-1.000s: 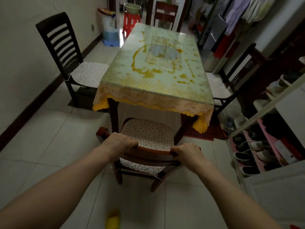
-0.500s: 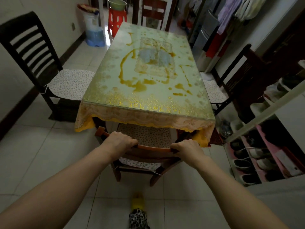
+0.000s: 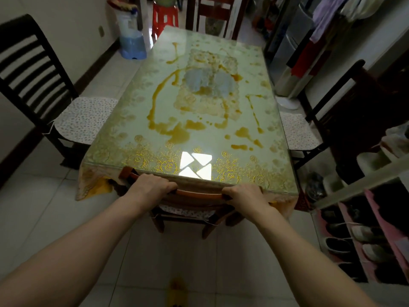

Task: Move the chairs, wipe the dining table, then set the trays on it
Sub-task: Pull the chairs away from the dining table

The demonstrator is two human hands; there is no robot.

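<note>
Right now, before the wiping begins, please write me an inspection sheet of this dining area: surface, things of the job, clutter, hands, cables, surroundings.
Surface: dining table has a glass top over a floral cloth; orange-brown spill in streaks and puddles, not yet wiped.
Job's things: near chair stands at the table's near end, seat under the top; left chair, right chair and far chair stand at the other sides. Trays and wiping cloth: nothing seen.
Clutter: nothing seen on the table besides the spill.
Hands: left hand and right hand grip the near chair's top rail.
Cables: nothing seen.
Surroundings: shoe rack at right, red stool and blue-based bin beyond.
</note>
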